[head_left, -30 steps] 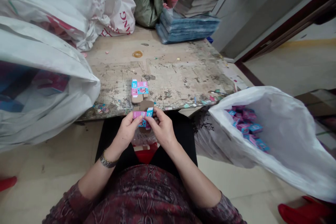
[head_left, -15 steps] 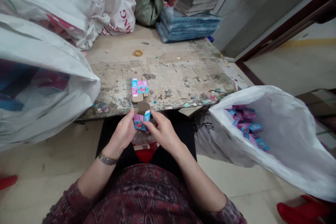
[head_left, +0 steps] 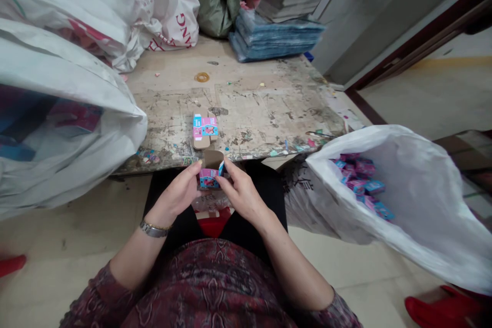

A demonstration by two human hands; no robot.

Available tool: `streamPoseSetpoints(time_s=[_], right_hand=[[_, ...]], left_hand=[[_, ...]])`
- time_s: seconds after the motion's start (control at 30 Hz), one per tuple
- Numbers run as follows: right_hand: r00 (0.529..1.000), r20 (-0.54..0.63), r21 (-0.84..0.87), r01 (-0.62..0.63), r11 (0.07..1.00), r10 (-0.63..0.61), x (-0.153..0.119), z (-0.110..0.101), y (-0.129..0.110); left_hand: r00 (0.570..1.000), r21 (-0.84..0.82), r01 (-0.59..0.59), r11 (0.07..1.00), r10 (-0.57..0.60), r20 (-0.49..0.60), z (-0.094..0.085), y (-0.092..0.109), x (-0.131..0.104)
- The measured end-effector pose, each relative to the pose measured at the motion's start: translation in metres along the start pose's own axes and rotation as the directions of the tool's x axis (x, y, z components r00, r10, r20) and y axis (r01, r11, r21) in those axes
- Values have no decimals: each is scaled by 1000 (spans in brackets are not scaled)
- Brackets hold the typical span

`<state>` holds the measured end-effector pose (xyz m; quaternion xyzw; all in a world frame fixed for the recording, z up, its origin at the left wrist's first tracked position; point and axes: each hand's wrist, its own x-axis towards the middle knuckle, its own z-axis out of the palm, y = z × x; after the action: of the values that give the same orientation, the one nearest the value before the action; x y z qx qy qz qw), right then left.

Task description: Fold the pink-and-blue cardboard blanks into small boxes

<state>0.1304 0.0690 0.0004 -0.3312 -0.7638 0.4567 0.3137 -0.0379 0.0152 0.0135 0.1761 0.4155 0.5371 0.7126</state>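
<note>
A small pink-and-blue cardboard box [head_left: 208, 177] is held between my two hands just off the table's front edge, its brown top flap standing up. My left hand [head_left: 182, 189] grips its left side, thumb at the upper corner. My right hand [head_left: 242, 189] pinches a side flap at the right, thumb on the printed front and index finger behind. Another box of the same print, an unfolded carton [head_left: 205, 130], lies on the table right beyond my hands, brown flaps spread.
A worn, stained table [head_left: 265, 107] carries a rubber-band ring [head_left: 202, 77] and a blue plastic-wrapped stack [head_left: 277, 38]. A white sack [head_left: 418, 179] of folded boxes [head_left: 365, 184] stands open at right. Another white sack [head_left: 69, 164] bulges at left over the table corner.
The held box has turned and shifted slightly right, its side flap now bent more edge-on. My left hand has moved a little with it. The carton on the table stays put.
</note>
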Motion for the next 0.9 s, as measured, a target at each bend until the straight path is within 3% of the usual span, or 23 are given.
streamPoseSetpoints(time_s=[0.17, 0.47, 0.63, 0.73, 0.9], right_hand=[[999, 32, 13, -19, 1000, 19, -1, -1, 0], [991, 134, 31, -24, 999, 20, -2, -1, -3], [992, 94, 149, -95, 984, 81, -3, 2, -2], [984, 18, 349, -171, 922, 176, -3, 10, -3], [923, -15, 674, -274, 686, 384, -5, 26, -7]], left_hand=[[1000, 9, 23, 1000, -23, 7, -4, 1, 1], [985, -36, -10, 999, 4, -170, 2, -6, 2], [978, -24, -47, 999, 41, -203, 5, -8, 2], [969, 13, -101, 995, 101, -226, 9, -11, 2], [922, 107, -183, 977, 208, -328, 21, -15, -1]])
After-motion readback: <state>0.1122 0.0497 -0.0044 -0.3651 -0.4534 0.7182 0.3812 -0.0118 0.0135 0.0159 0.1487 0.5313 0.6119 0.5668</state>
